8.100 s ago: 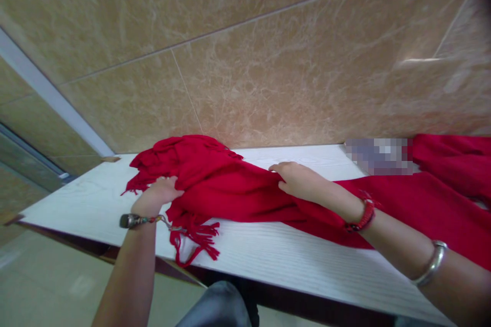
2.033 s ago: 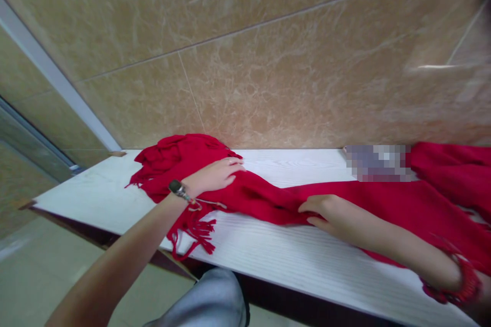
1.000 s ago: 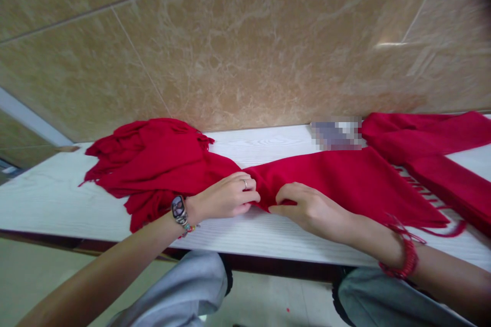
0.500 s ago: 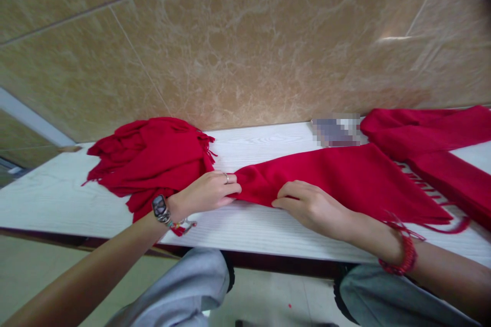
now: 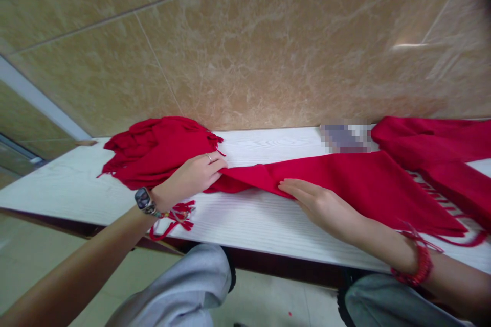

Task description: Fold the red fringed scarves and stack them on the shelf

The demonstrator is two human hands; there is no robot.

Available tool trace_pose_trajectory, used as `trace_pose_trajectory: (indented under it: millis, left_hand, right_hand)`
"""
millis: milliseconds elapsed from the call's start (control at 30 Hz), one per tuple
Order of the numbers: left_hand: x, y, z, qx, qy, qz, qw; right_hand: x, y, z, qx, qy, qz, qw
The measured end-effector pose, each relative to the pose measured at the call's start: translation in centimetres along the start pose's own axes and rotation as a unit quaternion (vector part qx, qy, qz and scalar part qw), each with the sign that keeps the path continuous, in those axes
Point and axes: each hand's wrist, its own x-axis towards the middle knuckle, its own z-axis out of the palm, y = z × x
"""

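Observation:
A long red fringed scarf (image 5: 345, 179) lies along a white wood-grain table (image 5: 245, 219). Its left end is bunched into a heap (image 5: 161, 148) near the wall. My left hand (image 5: 194, 176), with a watch on the wrist and a ring, pinches the scarf where it narrows beside the heap. My right hand (image 5: 320, 203), with a red bead bracelet on the wrist, lies flat with fingers stretched out on the scarf's near edge. Red tassels (image 5: 174, 217) hang over the table's front edge by my left wrist.
More red scarf cloth (image 5: 433, 145) with fringe lies at the right end of the table. A blurred small object (image 5: 347, 138) sits by the wall. A marble-tiled wall (image 5: 245, 46) rises behind the table. My knees in grey trousers (image 5: 199, 286) show below the front edge.
My left hand has slid left along the scarf toward the heap, drawing the cloth narrow. My right hand has flattened from a curled grip onto the scarf's edge. The view shifted slightly.

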Motion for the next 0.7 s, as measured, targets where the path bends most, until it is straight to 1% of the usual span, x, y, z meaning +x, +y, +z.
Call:
trace_pose_trajectory:
  millis: [100,133,167,233,300,433,500,600,633,667,700]
  left_hand:
    - [0.0,0.4,1.0,-0.003,-0.096,0.016,0.995]
    - [0.0,0.4,1.3,0.0,-0.118,0.015,0.993]
    - [0.2,0.1,1.5,0.003,-0.13,0.01,0.991]
    - [0.7,-0.8,1.3,0.009,-0.135,-0.009,0.991]
    - [1.7,-2.2,0.4,0.0,-0.124,-0.029,0.992]
    - [4.5,-4.7,-1.9,-0.066,-0.067,-0.059,0.994]
    - [5.6,-5.3,-2.6,-0.112,-0.024,-0.077,0.99]
    - [6.3,-5.5,-2.8,-0.18,0.039,-0.1,0.978]
    - [6.2,-5.4,-2.6,-0.197,0.045,-0.099,0.974]
    - [6.0,-5.3,-2.4,-0.211,0.035,-0.091,0.973]
    - [5.6,-5.1,-2.1,-0.229,0.01,-0.081,0.97]
  right_hand:
    - [-0.5,0.4,0.1,0.02,-0.019,0.029,0.999]
    - [-0.7,0.5,0.2,0.029,-0.022,0.034,0.999]
    - [-0.8,0.6,0.3,0.039,-0.022,0.038,0.998]
    - [-0.9,0.7,0.5,0.063,-0.013,0.045,0.997]
    - [-0.8,0.8,0.6,0.094,0.004,0.064,0.994]
    - [0.0,1.0,0.5,0.151,0.03,0.139,0.978]
    - [0.4,1.2,0.2,0.173,0.047,0.174,0.968]
    - [0.6,1.4,-0.1,0.196,0.079,0.205,0.956]
    - [0.6,1.5,-0.1,0.199,0.087,0.211,0.953]
    - [0.5,1.6,-0.1,0.2,0.091,0.215,0.952]
    - [0.3,1.7,-0.1,0.198,0.093,0.218,0.951]
